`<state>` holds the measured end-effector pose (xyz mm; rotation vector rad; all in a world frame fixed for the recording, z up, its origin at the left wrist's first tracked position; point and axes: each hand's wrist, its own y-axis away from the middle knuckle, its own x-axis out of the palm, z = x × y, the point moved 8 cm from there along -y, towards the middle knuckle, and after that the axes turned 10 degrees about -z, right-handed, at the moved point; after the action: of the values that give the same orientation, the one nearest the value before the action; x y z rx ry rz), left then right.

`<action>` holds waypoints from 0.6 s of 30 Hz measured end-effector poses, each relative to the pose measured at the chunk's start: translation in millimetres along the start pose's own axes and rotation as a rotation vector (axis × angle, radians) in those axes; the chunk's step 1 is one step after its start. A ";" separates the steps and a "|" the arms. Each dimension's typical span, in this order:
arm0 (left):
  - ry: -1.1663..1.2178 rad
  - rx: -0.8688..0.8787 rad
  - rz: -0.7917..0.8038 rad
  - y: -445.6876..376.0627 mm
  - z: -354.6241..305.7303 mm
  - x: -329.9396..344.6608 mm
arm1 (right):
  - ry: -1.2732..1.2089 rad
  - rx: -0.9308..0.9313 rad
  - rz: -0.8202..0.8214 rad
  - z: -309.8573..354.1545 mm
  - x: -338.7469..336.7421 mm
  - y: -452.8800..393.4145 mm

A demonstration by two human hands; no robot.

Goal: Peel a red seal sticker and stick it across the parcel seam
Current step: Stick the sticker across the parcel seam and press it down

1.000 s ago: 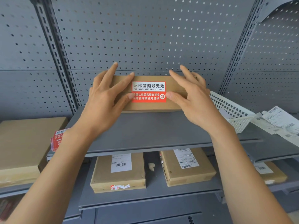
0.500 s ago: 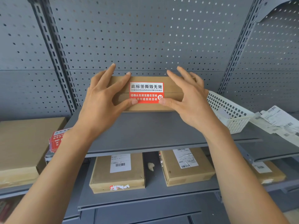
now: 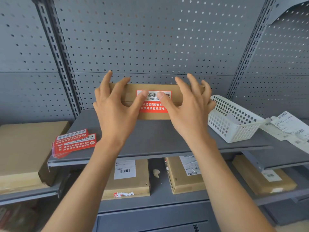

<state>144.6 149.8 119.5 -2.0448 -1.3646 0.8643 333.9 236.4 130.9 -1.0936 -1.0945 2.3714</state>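
Parcel stood on edge at the back of the grey shelf, against the pegboard. Red seal sticker seen laid across the seam, white half above, red half below. Left hand and right hand spread open, nothing clamped; fingers hooked over the parcel's top edge, both thumbs pressed on the sticker's upper half. Cardboard judged light and stiff, best steadied by its ends; the sticker thin and limp, best smoothed outward from the centre. Half a second earlier, thumbs were lower, at the sticker's bottom corners. Spare stickers lie left, a white basket right.
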 end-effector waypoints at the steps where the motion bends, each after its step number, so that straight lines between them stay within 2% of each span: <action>1: -0.009 0.009 -0.007 -0.1 0.2 0.9 | 0.011 -0.006 -0.005 -0.6 0.7 -0.6; 14: -0.030 0.117 -0.014 -1.2 1.9 9.0 | -0.028 -0.020 -0.052 -7.5 0.0 -3.6; 18: -0.127 0.115 -0.043 -0.4 -3.0 10.0 | 0.042 0.026 -0.044 -1.2 4.9 -1.8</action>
<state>149.4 159.1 119.6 -1.8954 -1.3863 1.0443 331.5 240.8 129.2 -1.0938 -1.0590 2.3120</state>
